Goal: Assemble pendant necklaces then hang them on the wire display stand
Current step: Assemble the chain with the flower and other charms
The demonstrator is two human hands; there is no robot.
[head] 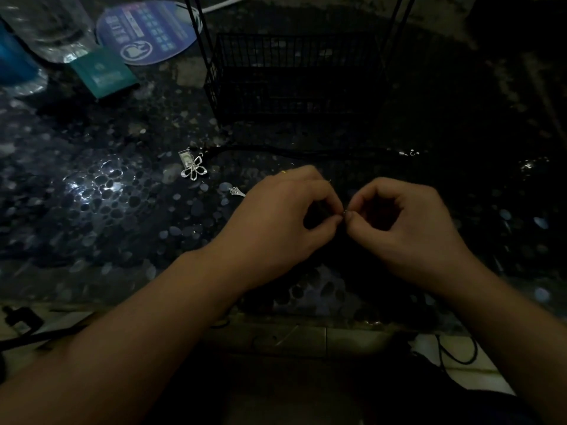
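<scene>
Scanning from centre left, I see the flower pendant (194,169) and a smaller pendant (237,191) lying loose on the table (92,191); my left hand (283,216) at centre pinches fingertips shut against my right hand (405,222), both curled on a tiny metal fitting (346,213), too dark to name; I'd keep that pinch steady and work near the light patch; the wire display stand (291,75) waits upper centre.

Dim home craft corner
We see a pebble-patterned tabletop (101,191), water bottle (52,29), tiled floor (337,338) below.
</scene>
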